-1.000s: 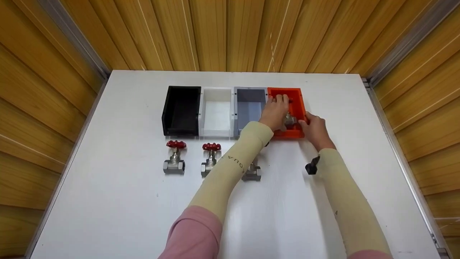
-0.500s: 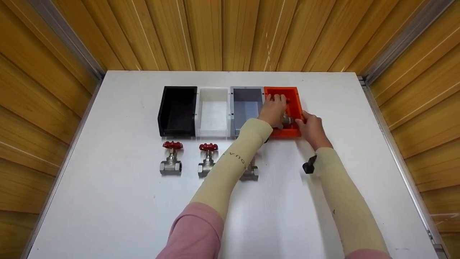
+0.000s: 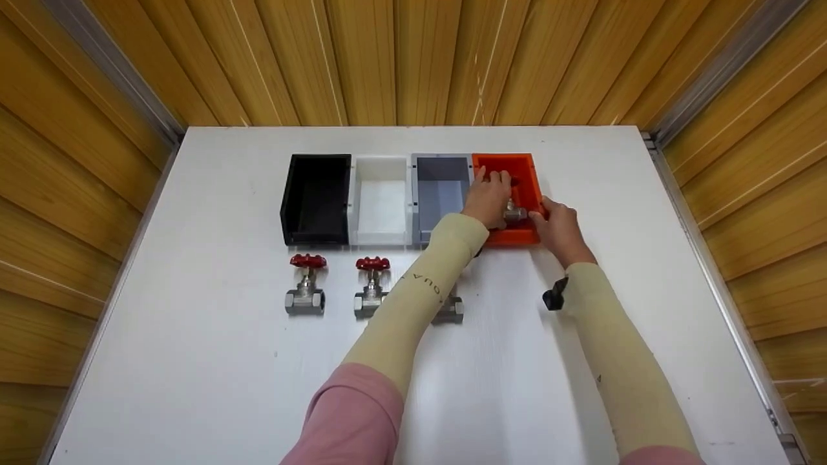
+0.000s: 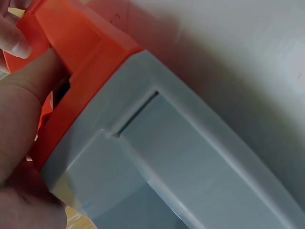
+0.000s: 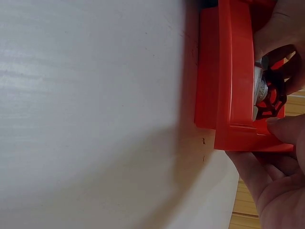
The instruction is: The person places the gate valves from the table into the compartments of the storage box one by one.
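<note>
My left hand (image 3: pixel 488 199) reaches into the orange bin (image 3: pixel 510 239) at the right end of the row of bins. Its curled fingers hold a metal gate valve (image 3: pixel 515 212) inside that bin, partly hidden by the hand. In the right wrist view the valve's handwheel (image 5: pixel 275 95) looks dark, with left fingers around it. My right hand (image 3: pixel 563 234) grips the bin's right wall, thumb over the rim and fingers outside. The left wrist view shows the left hand (image 4: pixel 21 109) crossing the orange rim beside the grey bin (image 4: pixel 190 143).
Left of the orange bin stand a grey bin, a white bin (image 3: pixel 381 236) and a black bin (image 3: pixel 316 240) in one row. Three red-wheeled valves lie before them: one left (image 3: pixel 305 300), one middle (image 3: pixel 369 302), one partly behind the left forearm (image 3: pixel 450 310). Wooden walls enclose the white table (image 3: pixel 213 361).
The head view has shifted slightly, so the bins and valves appear a little further left. Both hands stay at the orange bin, with barely any visible movement of the valve.
</note>
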A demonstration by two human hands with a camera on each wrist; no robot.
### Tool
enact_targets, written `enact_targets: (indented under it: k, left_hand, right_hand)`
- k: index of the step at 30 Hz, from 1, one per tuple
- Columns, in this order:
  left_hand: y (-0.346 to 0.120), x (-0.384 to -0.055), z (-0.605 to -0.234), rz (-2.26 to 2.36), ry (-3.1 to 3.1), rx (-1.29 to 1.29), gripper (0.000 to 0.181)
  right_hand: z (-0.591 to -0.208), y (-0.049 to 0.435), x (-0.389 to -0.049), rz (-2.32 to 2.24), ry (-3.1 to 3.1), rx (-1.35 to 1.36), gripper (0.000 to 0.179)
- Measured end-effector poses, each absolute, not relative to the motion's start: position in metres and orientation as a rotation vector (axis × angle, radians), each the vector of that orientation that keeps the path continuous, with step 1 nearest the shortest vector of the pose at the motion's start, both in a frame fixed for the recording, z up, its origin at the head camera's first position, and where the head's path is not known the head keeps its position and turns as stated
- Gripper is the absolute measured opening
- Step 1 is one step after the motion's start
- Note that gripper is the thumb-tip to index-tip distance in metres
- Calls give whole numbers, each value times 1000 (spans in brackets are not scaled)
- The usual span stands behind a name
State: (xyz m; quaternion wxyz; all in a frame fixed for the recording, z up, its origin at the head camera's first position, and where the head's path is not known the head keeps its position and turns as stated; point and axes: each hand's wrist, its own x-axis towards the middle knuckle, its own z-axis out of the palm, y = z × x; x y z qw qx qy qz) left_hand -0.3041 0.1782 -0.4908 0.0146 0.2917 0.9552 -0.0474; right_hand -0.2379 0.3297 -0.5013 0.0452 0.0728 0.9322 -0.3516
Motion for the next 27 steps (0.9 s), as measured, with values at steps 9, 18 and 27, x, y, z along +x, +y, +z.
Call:
enact_targets:
  k: [9,18,27]
  left_hand:
    - [179,-301,-496,-305,2976,865,87]
    - [182,-301,-499,-357,2998,835,64]
    - [182,-298,-497,-370,2996,787,68]
  right_hand:
    - [-504,327,-236,-1099,2834,224,49]
    - [-503,326,-236,-1113,2797,249,53]
    - [-505,325,-235,-1112,2834,215,44]
